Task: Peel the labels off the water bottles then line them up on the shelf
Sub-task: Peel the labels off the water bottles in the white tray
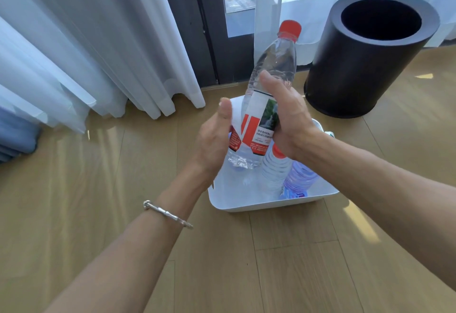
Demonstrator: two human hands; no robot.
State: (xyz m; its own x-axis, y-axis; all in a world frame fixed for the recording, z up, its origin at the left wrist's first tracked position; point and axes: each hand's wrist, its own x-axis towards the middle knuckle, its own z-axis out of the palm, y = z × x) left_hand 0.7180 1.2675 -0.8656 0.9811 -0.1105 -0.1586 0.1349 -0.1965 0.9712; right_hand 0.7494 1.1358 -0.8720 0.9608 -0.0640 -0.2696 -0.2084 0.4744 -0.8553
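The person's right hand (288,120) wraps its fingers around the middle of a clear water bottle (276,61), the thumb lying up along the near side and the other fingers hidden behind it. The bottle is tilted, its red cap pointing up and away from the fingers and its base hanging just below them.

The left hand (217,140) is just beside the bottle on the other side. Its thumb presses a loose white flap of the label (259,125) against the fingers behind it. The rest of the red, white and picture-printed label is wrapped on the bottle between the two hands.

Directly under the fingers sits a white tub (246,206) on the wooden floor (123,214). In it, beneath the right hand, stand a ribbed clear bottle (274,172) with a red cap and, touching it on the right, a purple-tinted bottle (301,179).

Beyond the right hand's fingers and to their right stands a black cylindrical waste bin (357,66). White curtains (98,41) hang well beyond the left hand. A silver bracelet (167,214) circles the left wrist.
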